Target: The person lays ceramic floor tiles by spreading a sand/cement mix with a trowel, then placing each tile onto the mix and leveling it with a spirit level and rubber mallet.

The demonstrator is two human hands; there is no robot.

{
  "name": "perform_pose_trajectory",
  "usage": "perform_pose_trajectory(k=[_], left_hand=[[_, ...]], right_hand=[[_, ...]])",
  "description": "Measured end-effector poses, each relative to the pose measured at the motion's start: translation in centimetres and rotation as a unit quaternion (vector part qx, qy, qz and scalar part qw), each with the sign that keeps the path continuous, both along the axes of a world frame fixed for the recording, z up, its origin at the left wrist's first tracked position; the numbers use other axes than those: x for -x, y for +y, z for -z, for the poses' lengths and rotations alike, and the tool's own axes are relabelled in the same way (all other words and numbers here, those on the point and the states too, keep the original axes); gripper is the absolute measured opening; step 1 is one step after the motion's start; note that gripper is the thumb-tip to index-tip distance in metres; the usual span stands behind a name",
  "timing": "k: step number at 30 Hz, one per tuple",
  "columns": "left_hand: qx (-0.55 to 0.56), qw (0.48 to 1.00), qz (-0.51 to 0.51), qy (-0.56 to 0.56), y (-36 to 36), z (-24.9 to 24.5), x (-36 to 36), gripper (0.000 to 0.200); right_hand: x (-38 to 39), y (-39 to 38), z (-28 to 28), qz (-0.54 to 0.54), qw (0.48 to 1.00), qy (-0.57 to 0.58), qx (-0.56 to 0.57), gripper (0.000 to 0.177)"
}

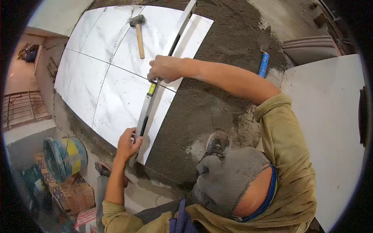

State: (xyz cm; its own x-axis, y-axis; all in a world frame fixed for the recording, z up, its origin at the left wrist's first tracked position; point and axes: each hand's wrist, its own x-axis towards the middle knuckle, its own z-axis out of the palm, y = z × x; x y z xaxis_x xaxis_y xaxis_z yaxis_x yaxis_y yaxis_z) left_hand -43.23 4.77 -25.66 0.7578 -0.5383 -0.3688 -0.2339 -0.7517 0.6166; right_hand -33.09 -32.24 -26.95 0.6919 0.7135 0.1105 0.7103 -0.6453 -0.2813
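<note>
A long silver spirit level lies across white marble-look floor tiles, with a yellow-green vial near its middle. My right hand is closed around the level just above that vial. Lower down, my left hand grips the level near its close end, fingers wrapped over the edge. A mallet with a dark head and wooden handle rests on the far tiles, apart from both hands. Narrow joints show between the tiles.
Dark sandy mortar borders the tiles on the right. A trowel with a blue handle lies on it. A dark shoe stands on the mortar. At left are a teal bucket and cardboard boxes. A pale panel is at right.
</note>
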Motion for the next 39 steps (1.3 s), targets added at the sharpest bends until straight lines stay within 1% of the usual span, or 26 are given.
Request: perform_pose_trajectory(k=[1, 2, 3, 5, 6, 8, 9, 10, 11, 12, 13, 15, 16, 18, 20, 25, 27, 29, 31, 33, 37, 39], left_hand=[[0.029, 0.999, -0.019, -0.015, -0.4, 0.9, 1.0, 0.033], [0.057, 0.997, -0.058, -0.015, -0.6, 1.5, 2.0, 0.031], [0.059, 0.996, -0.059, -0.012, -0.6, 2.0, 2.3, 0.031], [0.037, 0.997, -0.044, -0.058, -0.3, 2.9, 2.7, 0.032], [0.032, 0.997, -0.047, -0.054, -0.1, 3.4, 2.8, 0.032], [0.066, 0.992, -0.017, -0.106, -0.1, 4.2, 2.6, 0.033], [0.062, 0.993, -0.021, -0.103, -0.1, 4.6, 2.7, 0.033], [0.058, 0.995, -0.041, -0.071, 0.0, 4.9, 2.8, 0.034], [0.056, 0.996, -0.062, -0.039, -0.3, 4.7, 2.7, 0.035], [0.048, 0.996, -0.071, -0.002, -0.4, 4.4, 2.8, 0.038], [0.042, 0.996, -0.075, 0.0, -0.5, 4.0, 2.7, 0.038], [0.047, 0.998, -0.025, -0.019, -0.6, 3.6, 2.7, 0.042], [0.044, 0.999, -0.025, -0.017, -0.6, 3.5, 2.6, 0.042], [0.043, 0.997, 0.023, -0.054, -0.6, 3.4, 2.4, 0.045], [0.029, 0.998, 0.026, -0.046, -0.2, 4.2, 2.4, 0.047], [0.013, 0.999, 0.04, -0.021, 0.5, 4.7, 1.8, 0.05], [0.014, 0.999, 0.036, 0.009, 0.4, 4.4, 1.5, 0.054], [0.011, 0.999, 0.042, 0.013, 0.2, 4.0, 1.4, 0.056], [0.009, 0.999, 0.048, 0.016, 0.4, 4.3, 1.4, 0.057], [0.015, 0.997, 0.071, -0.013, 0.9, 5.2, 1.4, 0.061], [0.017, 0.996, 0.084, -0.02, 1.0, 5.2, 1.4, 0.063], [0.014, 0.995, 0.094, -0.015, 1.1, 5.3, 1.2, 0.068]], right_hand=[[0.6, 0.0, 0.7, 0.001, 1.0, 0.001, 0.005, 0.016], [1.2, -0.3, 1.3, 0.016, 0.999, 0.029, 0.003, 0.018], [1.4, -0.6, 1.9, 0.016, 0.999, 0.032, 0.005, 0.018], [1.8, -0.9, 2.7, 0.002, 0.999, 0.032, -0.039, 0.018], [2.2, -1.1, 3.3, 0.027, 0.995, 0.088, -0.027, 0.02], [2.1, -1.6, 4.1, 0.029, 0.995, 0.091, -0.029, 0.02], [2.0, -1.9, 4.6, 0.034, 0.995, 0.09, -0.026, 0.021], [2.1, -2.2, 4.1, 0.04, 0.995, 0.093, 0.0, 0.024], [2.0, -2.5, 4.0, 0.035, 0.995, 0.097, -0.004, 0.024], [1.8, -2.8, 3.9, 0.066, 0.992, 0.108, 0.029, 0.025], [1.5, -3.2, 3.7, 0.097, 0.986, 0.119, 0.062, 0.027], [0.8, -4.4, 3.3, 0.123, 0.978, 0.104, 0.135, 0.027], [0.3, -4.8, 3.2, 0.134, 0.971, 0.095, 0.173, 0.029], [0.2, -5.2, 3.3, 0.146, 0.969, 0.103, 0.173, 0.032], [0.1, -5.3, 2.7, 0.159, 0.962, 0.123, 0.185, 0.039], [0.2, -5.5, 4.1, 0.153, 0.972, 0.093, 0.153, 0.038], [0.1, -5.5, 4.0, 0.159, 0.974, 0.091, 0.135, 0.038], [-0.3, -5.5, 4.0, 0.148, 0.971, 0.104, 0.159, 0.035], [-0.3, -5.5, 3.8, 0.153, 0.971, 0.113, 0.146, 0.035], [-0.2, -5.5, 3.4, 0.159, 0.971, 0.121, 0.134, 0.034], [-0.4, -5.2, 3.2, 0.152, 0.967, 0.122, 0.164, 0.035], [-0.4, -5.2, 3.4, 0.154, 0.966, 0.116, 0.172, 0.036]])
